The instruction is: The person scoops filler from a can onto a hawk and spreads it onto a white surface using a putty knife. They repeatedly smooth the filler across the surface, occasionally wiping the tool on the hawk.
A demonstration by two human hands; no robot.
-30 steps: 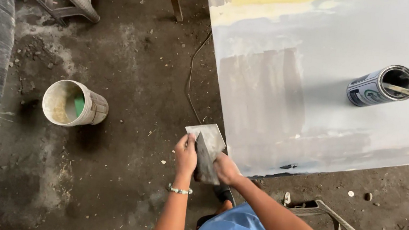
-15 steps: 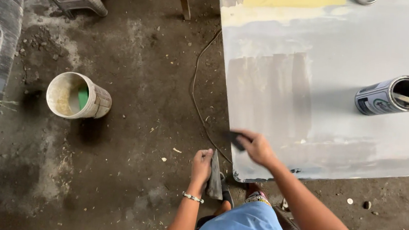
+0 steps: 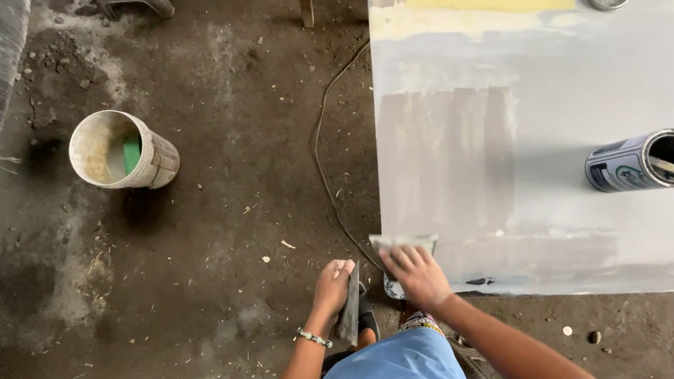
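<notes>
Two bare hands are spreading filler on the grey panel. The right hand presses a scraper against the panel's corner at six o'clock; the left hand grips a flat board just beside it. The next stroke likely needs steady, even pressure toward twelve o'clock.

The right hand reaches forward and up from the lower right, forearm bare and stretched out, palm turned down, fingers spread and pressed flat at the front. The left hand sits lower and closer to the body, just left of the right, its fingers curled shut in a grip with the knuckles facing up. The left forearm rises nearly straight from the bottom edge, and a bracelet circles its wrist. The two hands are near but apart.
</notes>
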